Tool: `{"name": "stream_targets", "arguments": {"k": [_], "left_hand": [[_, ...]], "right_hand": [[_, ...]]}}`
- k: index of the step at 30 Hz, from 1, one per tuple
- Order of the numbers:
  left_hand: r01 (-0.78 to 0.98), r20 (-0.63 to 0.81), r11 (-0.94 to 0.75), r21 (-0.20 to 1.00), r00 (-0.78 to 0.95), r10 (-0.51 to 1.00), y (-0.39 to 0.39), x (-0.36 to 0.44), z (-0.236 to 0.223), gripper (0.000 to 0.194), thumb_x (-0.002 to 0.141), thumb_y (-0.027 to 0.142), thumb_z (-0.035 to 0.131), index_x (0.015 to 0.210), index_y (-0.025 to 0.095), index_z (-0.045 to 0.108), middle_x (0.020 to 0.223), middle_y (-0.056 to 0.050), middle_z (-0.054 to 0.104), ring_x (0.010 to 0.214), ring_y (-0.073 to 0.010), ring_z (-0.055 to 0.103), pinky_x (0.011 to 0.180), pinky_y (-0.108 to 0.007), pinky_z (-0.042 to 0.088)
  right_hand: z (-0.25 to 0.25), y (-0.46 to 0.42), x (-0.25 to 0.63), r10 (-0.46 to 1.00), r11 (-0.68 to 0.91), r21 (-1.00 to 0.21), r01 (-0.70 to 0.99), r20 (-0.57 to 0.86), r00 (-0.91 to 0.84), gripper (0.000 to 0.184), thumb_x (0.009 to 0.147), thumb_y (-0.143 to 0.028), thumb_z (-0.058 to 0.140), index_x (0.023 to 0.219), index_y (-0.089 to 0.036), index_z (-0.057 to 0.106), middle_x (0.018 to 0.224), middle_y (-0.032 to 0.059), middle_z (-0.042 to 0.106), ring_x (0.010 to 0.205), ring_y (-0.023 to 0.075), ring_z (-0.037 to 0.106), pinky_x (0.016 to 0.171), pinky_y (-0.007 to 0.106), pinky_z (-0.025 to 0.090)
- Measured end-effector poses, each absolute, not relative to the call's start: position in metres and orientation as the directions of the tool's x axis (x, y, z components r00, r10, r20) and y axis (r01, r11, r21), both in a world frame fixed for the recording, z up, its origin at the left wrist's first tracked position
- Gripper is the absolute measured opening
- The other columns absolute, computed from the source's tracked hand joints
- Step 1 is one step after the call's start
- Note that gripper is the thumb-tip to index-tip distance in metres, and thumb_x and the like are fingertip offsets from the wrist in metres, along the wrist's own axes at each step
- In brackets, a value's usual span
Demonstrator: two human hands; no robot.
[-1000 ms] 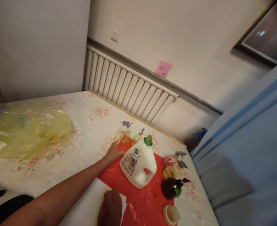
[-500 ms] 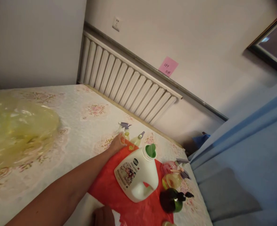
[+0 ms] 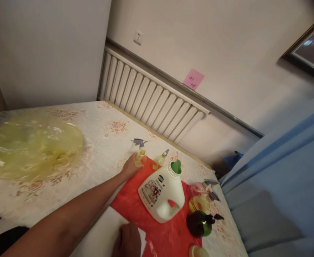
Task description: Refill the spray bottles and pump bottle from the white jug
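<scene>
My left hand point(image 3: 131, 166) reaches far over the table, its fingers closed around a small clear bottle point(image 3: 141, 155) with a yellowish top. Just behind it stands a spray bottle with a grey trigger head point(image 3: 139, 142). Another spray bottle point(image 3: 161, 158) is to the right. Closer in, a white detergent jug point(image 3: 160, 194) with a green cap lies tilted on a red sheet point(image 3: 130, 200). Low in the view, my right hand point(image 3: 130, 240) is curled closed by a white piece of paper or cloth point(image 3: 143, 238); what its fingers hold, if anything, is hidden.
At the right edge sit a pink bottle point(image 3: 195, 189), a yellow bottle point(image 3: 199, 203), a dark green pump bottle point(image 3: 198, 223) and a pale jar point(image 3: 197, 251). A clear yellow plastic bag point(image 3: 36, 146) spreads at left. Beyond are a radiator point(image 3: 146, 94) and a blue curtain point(image 3: 285, 185).
The view has swung left, showing more of my right hand and the yellow bag. My left hand and the small bottle have shifted slightly left, away from the neighbouring spray bottle.
</scene>
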State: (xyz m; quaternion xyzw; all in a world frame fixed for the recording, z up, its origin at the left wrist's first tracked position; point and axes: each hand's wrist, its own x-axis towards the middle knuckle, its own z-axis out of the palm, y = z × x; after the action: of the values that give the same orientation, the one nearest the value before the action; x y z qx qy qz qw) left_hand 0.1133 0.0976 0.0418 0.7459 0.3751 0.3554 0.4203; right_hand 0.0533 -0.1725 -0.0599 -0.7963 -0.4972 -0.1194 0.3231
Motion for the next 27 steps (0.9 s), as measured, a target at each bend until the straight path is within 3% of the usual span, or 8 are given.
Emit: {"name": "stream_targets", "arguments": {"k": [7,13,18,27], "left_hand": [[0.321,0.237,-0.383,0.866,0.412,0.880,0.061,0.050,0.037,0.079,0.068,0.029,0.077,0.137,0.017,0.040,0.146,-0.018,0.051,0.137,-0.0306,0.047,0.115,-0.042,0.036],[0.276,0.281,-0.440,0.855,0.467,0.839,0.009,0.014,0.016,0.080,0.067,0.028,0.076,0.139,0.016,0.042,0.145,-0.018,0.054,0.135,-0.0324,0.051,0.115,-0.049,0.039],[0.183,0.293,-0.452,0.873,0.543,0.787,-0.022,0.009,0.009,0.083,0.066,0.021,0.072,0.143,0.018,0.041,0.149,-0.015,0.050,0.140,-0.0320,0.046,0.118,-0.049,0.037],[0.161,0.234,-0.429,0.889,0.647,0.726,-0.029,0.009,0.001,0.077,0.064,0.014,0.071,0.137,0.018,0.046,0.136,-0.014,0.060,0.129,-0.0310,0.056,0.111,-0.047,0.043]], "right_hand": [[-0.036,-0.176,0.056,0.776,-0.263,-0.360,0.895,0.472,0.418,0.023,0.080,-0.003,0.048,0.081,-0.025,0.051,0.079,0.0031,0.057,0.073,0.0242,0.058,0.067,0.035,0.045],[-0.029,-0.177,0.056,0.795,-0.290,-0.333,0.897,0.439,0.419,0.021,0.083,-0.004,0.048,0.080,-0.024,0.052,0.078,0.0026,0.058,0.074,0.0228,0.057,0.069,0.033,0.044],[-0.026,-0.179,0.057,0.801,-0.267,-0.352,0.897,0.436,0.410,0.021,0.084,-0.005,0.046,0.085,-0.023,0.056,0.081,0.0032,0.060,0.075,0.0225,0.058,0.069,0.034,0.044],[-0.022,-0.177,0.059,0.780,-0.239,-0.346,0.907,0.487,0.392,0.022,0.084,-0.006,0.046,0.090,-0.023,0.057,0.080,0.0024,0.059,0.075,0.0217,0.059,0.068,0.033,0.045]]}}
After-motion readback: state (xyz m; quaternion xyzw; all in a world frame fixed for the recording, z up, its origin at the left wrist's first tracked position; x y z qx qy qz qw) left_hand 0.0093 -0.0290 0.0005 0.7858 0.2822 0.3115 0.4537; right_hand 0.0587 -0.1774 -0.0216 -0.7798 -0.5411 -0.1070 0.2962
